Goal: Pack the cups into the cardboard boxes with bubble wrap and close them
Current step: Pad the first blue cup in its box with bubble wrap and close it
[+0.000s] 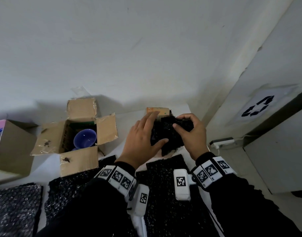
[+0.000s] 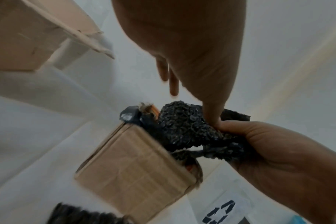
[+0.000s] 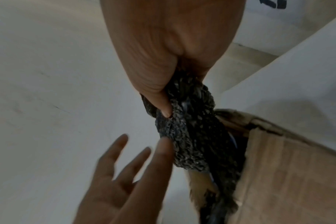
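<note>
A bundle of black bubble wrap [image 1: 167,135] sits in the mouth of a small cardboard box [image 1: 159,111] at the back of the white table. My right hand [image 1: 179,124] pinches the top of the bubble wrap [image 3: 190,121] between thumb and curled fingers. My left hand [image 1: 157,128] lies against the bundle's left side with fingers straight [image 3: 136,163] and the thumb touching the bubble wrap [image 2: 182,125]. What the wrap covers is hidden, apart from thin blue streaks. To the left, a larger open cardboard box [image 1: 78,161] holds a blue cup [image 1: 85,138].
A third cardboard box [image 1: 13,147] stands at the far left. Flat sheets of black bubble wrap [image 1: 15,207] lie along the near edge under my forearms. A white bin with a recycling sign [image 1: 258,106] and a power strip [image 1: 222,142] are on the right. A wall is close behind.
</note>
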`<state>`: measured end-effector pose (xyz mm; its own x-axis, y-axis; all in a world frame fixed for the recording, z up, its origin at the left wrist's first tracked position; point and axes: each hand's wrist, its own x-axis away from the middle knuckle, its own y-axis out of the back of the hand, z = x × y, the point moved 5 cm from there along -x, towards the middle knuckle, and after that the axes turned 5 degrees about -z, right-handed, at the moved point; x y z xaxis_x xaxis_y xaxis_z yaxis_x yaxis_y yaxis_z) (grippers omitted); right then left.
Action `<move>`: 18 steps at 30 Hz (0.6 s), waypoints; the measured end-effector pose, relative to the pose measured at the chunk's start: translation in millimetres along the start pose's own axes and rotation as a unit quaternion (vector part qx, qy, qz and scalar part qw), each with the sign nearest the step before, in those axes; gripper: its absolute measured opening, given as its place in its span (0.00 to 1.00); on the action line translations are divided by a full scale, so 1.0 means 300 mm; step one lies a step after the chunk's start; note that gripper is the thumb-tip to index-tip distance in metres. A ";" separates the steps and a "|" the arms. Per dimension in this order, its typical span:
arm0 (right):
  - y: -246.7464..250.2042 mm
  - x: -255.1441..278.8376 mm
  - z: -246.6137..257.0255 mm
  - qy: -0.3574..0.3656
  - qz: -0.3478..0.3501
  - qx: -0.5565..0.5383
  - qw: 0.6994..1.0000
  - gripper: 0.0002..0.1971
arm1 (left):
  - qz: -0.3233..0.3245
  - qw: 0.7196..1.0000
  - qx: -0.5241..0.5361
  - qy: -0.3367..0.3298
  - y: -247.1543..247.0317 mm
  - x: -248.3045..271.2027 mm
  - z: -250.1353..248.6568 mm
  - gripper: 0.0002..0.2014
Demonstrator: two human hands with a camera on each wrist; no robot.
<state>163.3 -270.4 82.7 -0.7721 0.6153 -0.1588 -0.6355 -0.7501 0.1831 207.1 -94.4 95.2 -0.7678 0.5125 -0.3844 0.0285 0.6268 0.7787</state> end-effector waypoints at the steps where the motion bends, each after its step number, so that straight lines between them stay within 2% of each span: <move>1: -0.010 0.006 0.005 -0.006 0.004 -0.006 1.000 0.13 | 0.018 0.999 0.042 0.023 -0.005 -0.016 0.006 0.31; 2: -0.016 0.014 0.012 -0.009 0.002 -0.011 1.000 0.15 | 0.013 0.996 0.078 0.050 -0.008 -0.028 0.022 0.24; 4: -0.016 0.027 0.027 -0.011 -0.004 -0.022 1.000 0.20 | -0.046 0.983 0.137 0.117 0.002 -0.037 0.071 0.10; 7: -0.009 0.027 0.029 -0.028 0.036 -0.073 0.996 0.19 | -0.148 0.951 0.191 0.192 0.023 -0.023 0.147 0.11; 9: 0.019 0.009 0.017 0.004 0.004 -0.044 0.999 0.17 | -0.194 0.947 0.171 0.192 0.040 -0.025 0.180 0.09; 10: 0.035 0.001 0.011 0.028 -0.025 -0.012 0.999 0.16 | -0.197 0.953 0.153 0.172 0.040 -0.032 0.191 0.08; 12: 0.041 0.006 0.006 0.076 -0.048 0.047 0.995 0.17 | -0.141 0.977 0.101 0.123 0.013 -0.048 0.198 0.07; 14: 0.007 0.033 0.002 0.123 0.000 0.114 0.986 0.18 | -0.041 0.997 0.005 0.059 -0.038 -0.052 0.182 0.07; 16: -0.036 0.070 -0.022 0.150 0.077 0.211 0.963 0.16 | 0.028 0.985 -0.167 -0.025 -0.076 -0.041 0.150 0.12; 18: -0.066 0.114 -0.039 0.194 0.132 0.321 0.917 0.09 | 0.071 0.963 -0.249 -0.070 -0.088 -0.026 0.129 0.16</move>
<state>149.5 -237.3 62.4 -0.9181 0.2070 -0.3379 -0.3963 -0.4855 0.7793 237.2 -92.3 58.4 -0.6838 0.6688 -0.2917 -0.2093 0.2032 0.9565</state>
